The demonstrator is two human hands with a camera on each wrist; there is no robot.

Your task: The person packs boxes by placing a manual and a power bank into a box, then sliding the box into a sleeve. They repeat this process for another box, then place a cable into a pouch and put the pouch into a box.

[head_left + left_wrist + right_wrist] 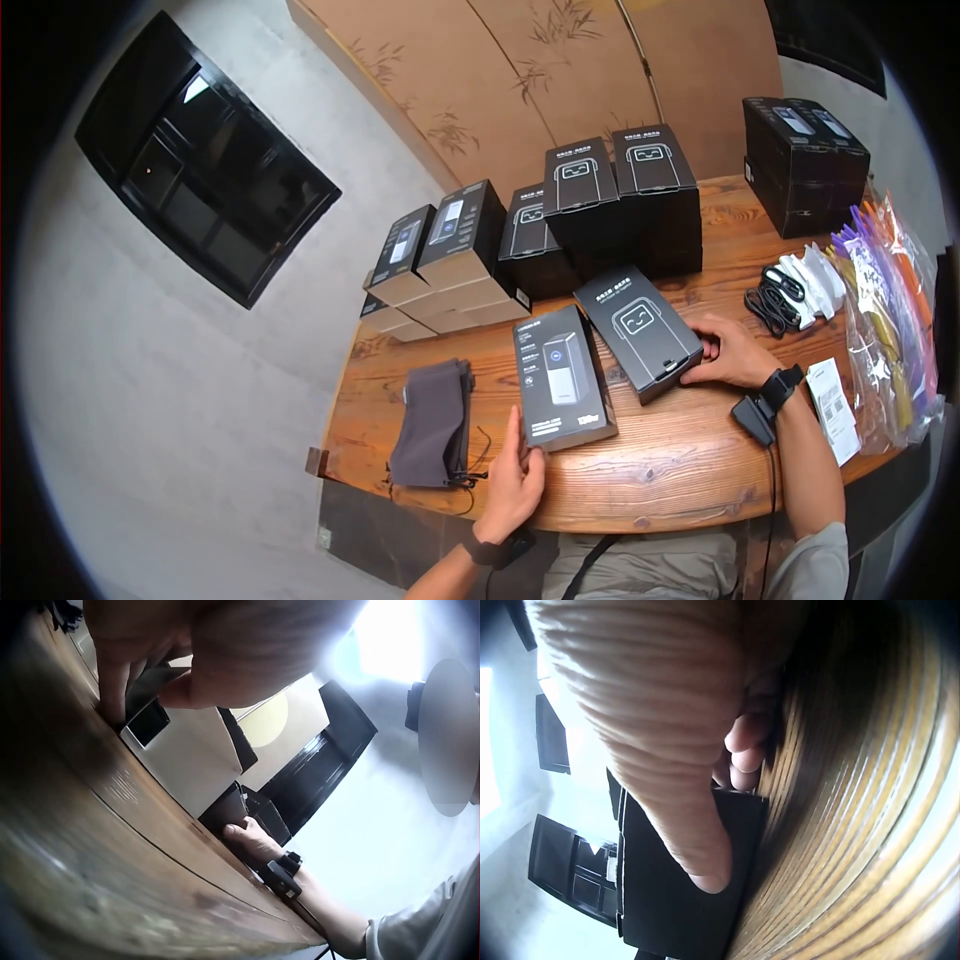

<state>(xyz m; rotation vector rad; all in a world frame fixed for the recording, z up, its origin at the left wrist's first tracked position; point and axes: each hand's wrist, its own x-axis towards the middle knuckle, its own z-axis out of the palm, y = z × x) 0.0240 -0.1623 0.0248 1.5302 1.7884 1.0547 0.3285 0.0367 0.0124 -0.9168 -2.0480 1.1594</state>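
In the head view, a dark box with a power-bank-like device pictured on it (562, 378) lies face up on the wooden table. My left hand (515, 488) is at its near left corner, index finger extended along the left side and thumb by the near end. Beside it lies a black box with a smiling robot face (640, 330), angled, its near end toward me. My right hand (740, 352) holds its near right corner. The right wrist view shows the thumb (705, 855) flat on the box's black end face (667, 907), with the other fingers curled at its side.
Stacked boxes (450, 240) and black robot-face boxes (610, 215) stand at the back. More boxes (810, 165) are at the far right. A grey drawstring pouch (430, 425) lies left. Black cables (775, 300), a white card (832, 410) and bagged colourful strips (885, 330) lie right.
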